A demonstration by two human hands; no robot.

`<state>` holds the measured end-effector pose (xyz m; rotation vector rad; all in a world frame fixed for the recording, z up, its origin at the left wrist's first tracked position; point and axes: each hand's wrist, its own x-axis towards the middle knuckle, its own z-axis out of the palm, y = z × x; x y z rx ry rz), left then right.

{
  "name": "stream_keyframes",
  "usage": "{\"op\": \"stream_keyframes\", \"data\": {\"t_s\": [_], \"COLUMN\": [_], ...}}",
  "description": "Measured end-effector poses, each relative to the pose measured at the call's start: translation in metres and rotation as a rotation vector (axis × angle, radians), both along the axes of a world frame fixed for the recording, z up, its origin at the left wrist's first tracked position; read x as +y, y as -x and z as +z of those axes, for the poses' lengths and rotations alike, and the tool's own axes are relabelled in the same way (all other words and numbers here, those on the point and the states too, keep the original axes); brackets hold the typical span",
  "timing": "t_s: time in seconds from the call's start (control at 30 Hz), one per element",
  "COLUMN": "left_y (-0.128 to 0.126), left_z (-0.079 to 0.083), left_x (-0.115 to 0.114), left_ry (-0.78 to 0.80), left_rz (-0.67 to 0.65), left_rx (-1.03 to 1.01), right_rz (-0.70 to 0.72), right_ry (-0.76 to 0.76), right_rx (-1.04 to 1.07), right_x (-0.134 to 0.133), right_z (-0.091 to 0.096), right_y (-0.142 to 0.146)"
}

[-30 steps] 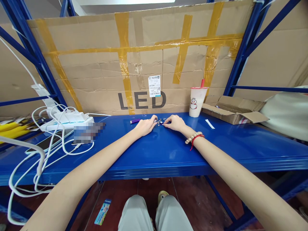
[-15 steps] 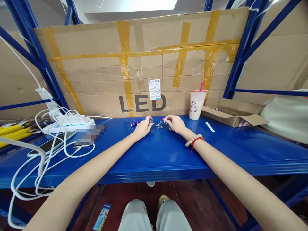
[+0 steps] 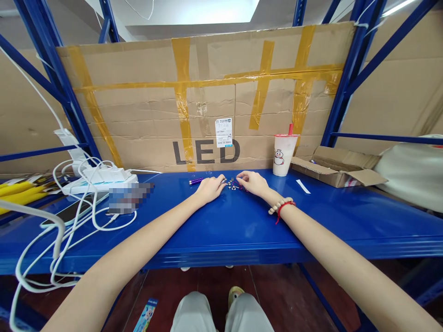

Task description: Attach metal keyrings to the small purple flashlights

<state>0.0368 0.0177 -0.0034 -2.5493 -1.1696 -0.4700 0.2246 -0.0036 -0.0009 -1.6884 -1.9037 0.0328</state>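
Note:
My left hand [image 3: 210,190] rests on the blue shelf, its thumb and fingers pinched around a small shiny metal piece [image 3: 224,180]. To its right lie several tiny metal pieces [image 3: 232,185], close to both hands' fingertips. My right hand [image 3: 255,183] is bent palm down on the other side of them, its fingers drawn together. Something small and purple shows at those fingers, but most of it is hidden. Beyond my left hand lies a slim purple tube [image 3: 196,181].
On the right stand a cup with a red straw [image 3: 283,156] and an open cardboard box [image 3: 334,167], with a white strip [image 3: 303,186] before them. Tangled white cables [image 3: 93,203], a power strip [image 3: 100,180] and a phone [image 3: 74,212] fill the left. Taped cardboard [image 3: 145,124] closes the back.
My left hand has moved right, closer to the tiny metal pieces and the right hand. The right hand stays nearly in place with its fingers curled. The view has tilted slightly up.

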Motion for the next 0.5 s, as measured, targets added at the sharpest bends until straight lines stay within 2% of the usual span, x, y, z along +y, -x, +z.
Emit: {"op": "stream_keyframes", "data": {"t_s": [0.23, 0.5], "left_y": [-0.0001, -0.0019], "left_z": [-0.0008, 0.0018], "left_x": [0.0000, -0.0024], "left_ry": [0.019, 0.086], "left_rz": [-0.003, 0.024], "left_rx": [0.027, 0.024], "right_rz": [-0.091, -0.058], "right_ry": [-0.021, -0.005], "right_rx": [-0.296, -0.293], "right_x": [0.0079, 0.0060], "right_z": [-0.0064, 0.0022], "right_y": [-0.0023, 0.0013]}}
